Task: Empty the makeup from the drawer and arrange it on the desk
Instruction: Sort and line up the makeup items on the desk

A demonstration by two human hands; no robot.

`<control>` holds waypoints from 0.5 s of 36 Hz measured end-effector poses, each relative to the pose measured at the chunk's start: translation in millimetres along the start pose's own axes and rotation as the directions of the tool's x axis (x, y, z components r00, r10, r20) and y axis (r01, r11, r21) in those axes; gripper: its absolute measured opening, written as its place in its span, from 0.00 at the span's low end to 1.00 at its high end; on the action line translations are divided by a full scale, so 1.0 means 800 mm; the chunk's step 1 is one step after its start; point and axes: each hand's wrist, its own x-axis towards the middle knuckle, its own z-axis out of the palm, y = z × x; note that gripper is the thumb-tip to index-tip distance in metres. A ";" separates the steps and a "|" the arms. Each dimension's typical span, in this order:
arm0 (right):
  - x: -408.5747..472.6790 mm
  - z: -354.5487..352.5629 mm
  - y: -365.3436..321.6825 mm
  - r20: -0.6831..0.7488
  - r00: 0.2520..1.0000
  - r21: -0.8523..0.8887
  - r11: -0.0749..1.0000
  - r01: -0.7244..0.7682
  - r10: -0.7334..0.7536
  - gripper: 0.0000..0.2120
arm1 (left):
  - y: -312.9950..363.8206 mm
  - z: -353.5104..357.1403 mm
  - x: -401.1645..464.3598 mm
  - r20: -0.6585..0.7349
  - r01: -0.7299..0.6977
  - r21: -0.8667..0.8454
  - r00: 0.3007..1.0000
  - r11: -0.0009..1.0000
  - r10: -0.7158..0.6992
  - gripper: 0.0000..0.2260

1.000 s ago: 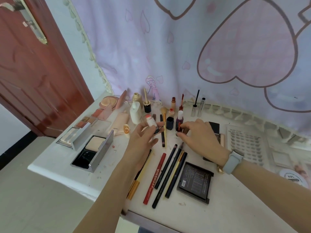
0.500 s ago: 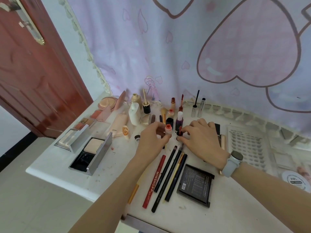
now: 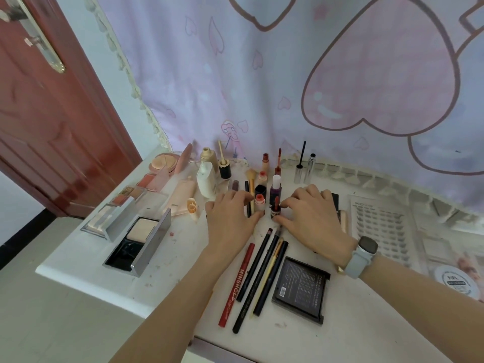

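Where left hand [image 3: 230, 218] pinches red-capped bottle [image 3: 259, 203], base hidden; right hand [image 3: 311, 218] fingers pinch dark tube [image 3: 275, 211].

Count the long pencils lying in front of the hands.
5, side by side: red pencil leftmost, black pencil, long black pencil, gold pencil, dark pencil rightmost. Others may be hidden.

We see a pale curtain [image 3: 288, 82] printed with large pink hearts hanging behind the white desk [image 3: 86, 265], its scalloped cream trim running down the left edge and along the desk's back. To the left we find a strip of plain white wall [image 3: 86, 48] and, beside it, a glossy reddish-brown panelled door [image 3: 44, 132] with a metal handle plate [image 3: 39, 35]. Below, we see light grey floor tiles [image 3: 52, 323] and a dark skirting strip. Soft daylight glows through the fabric.
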 end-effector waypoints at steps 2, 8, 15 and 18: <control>-0.003 -0.002 0.002 -0.033 0.999 0.024 1.000 -0.002 0.003 0.19 | -0.003 -0.003 -0.005 -0.015 -0.005 0.074 1.000 0.997 0.006 0.11; -0.013 -0.006 0.008 -0.042 0.999 0.046 0.999 -0.030 0.031 0.17 | -0.007 0.000 -0.008 0.060 -0.023 0.199 0.998 0.980 0.011 0.14; -0.024 -0.010 0.009 -0.021 1.000 0.052 0.999 -0.005 0.006 0.16 | -0.003 0.002 0.001 0.150 -0.040 0.321 0.989 0.946 -0.009 0.17; -0.029 -0.009 0.009 0.031 1.000 0.024 1.000 -0.002 0.001 0.19 | 0.001 0.000 0.001 0.135 -0.066 0.382 0.991 0.922 0.015 0.15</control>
